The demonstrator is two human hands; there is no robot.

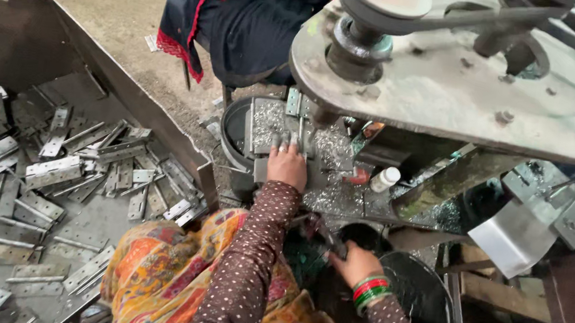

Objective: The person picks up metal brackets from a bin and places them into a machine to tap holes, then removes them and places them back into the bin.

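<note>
My left hand [288, 163] lies palm down on a grey metal plate [265, 121] of the machine bed, which is strewn with shiny metal shavings. Its fingers are together and point at a small steel hinge [294, 102] under the machine's spindle. I cannot tell whether the fingers pin anything down. My right hand [355, 263], with red and green bangles at the wrist, is low down beside a black bucket [422, 294]. It is closed on a dark handle [326, 237].
A large metal bin [132, 97] at the left holds several loose steel hinges [53, 170]. The machine's heavy grey table with a pulley [380, 2] overhangs the bed. A small white bottle [385, 178] stands right of the bed. Another person in dark clothes [245, 17] sits beyond.
</note>
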